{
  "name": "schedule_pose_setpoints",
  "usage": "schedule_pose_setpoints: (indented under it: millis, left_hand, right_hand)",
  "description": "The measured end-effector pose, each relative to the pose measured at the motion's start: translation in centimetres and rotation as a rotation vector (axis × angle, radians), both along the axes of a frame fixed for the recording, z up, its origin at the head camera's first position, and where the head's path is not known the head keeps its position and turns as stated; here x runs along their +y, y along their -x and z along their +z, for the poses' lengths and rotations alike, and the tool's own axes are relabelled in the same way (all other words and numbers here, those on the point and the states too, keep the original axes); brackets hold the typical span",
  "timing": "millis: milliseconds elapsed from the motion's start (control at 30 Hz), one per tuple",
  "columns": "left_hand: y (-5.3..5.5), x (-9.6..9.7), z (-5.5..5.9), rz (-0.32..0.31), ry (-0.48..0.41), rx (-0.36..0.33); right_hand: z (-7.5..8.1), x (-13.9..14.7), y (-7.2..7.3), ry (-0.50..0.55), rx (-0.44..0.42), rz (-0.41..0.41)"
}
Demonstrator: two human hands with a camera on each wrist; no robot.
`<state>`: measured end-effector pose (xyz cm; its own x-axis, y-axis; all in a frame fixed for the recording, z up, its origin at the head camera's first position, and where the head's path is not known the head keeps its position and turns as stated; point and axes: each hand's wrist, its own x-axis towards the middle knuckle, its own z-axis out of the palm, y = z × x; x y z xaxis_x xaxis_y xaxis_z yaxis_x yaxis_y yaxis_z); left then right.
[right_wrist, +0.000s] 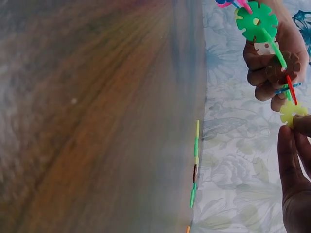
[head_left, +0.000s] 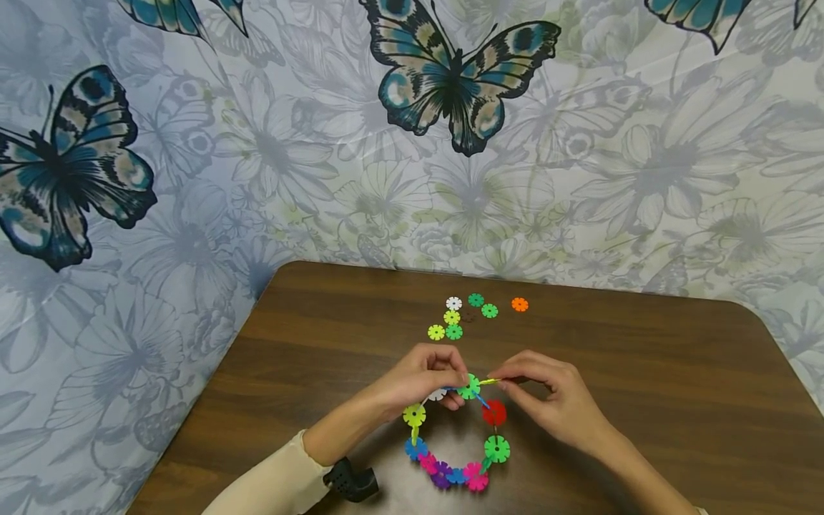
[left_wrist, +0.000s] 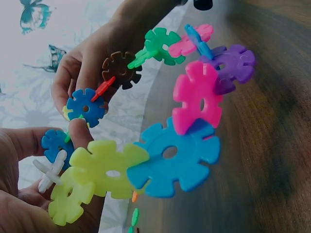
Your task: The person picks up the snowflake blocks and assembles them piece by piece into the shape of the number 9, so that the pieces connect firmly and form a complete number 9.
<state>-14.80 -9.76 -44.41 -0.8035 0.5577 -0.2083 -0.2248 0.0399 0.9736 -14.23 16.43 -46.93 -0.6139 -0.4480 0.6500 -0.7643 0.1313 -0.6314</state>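
A ring of slotted, flower-shaped plastic discs in many colours hangs between my hands; a pink disc (head_left: 476, 476) is at its lower side and a red disc (head_left: 493, 413) at the right. My left hand (head_left: 421, 375) pinches the ring at its top, thumb and finger on a green disc (head_left: 469, 387). My right hand (head_left: 556, 397) holds a yellow disc (right_wrist: 290, 112) between thumb and fingertips, edge against the green one. Whether their slots are engaged cannot be told. Blue discs (left_wrist: 85, 108) stand near the left fingers in the left wrist view.
Loose discs lie towards the back of the brown wooden table (head_left: 309, 322): white (head_left: 453, 304), several green and yellow ones, a brown one (head_left: 469, 316) and an orange one (head_left: 519, 305). Behind the table hangs a butterfly-patterned cloth (head_left: 290, 179). A black strap (head_left: 350, 481) is by the left sleeve.
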Motion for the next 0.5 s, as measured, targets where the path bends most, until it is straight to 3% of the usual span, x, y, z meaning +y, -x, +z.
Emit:
schedule_pose_setpoints:
  millis: [500]
  left_hand:
    - [0.28,-0.1,-0.42,0.001,-0.043,-0.024]
  right_hand:
    - [0.11,-0.42,-0.11,-0.049,0.161,-0.056]
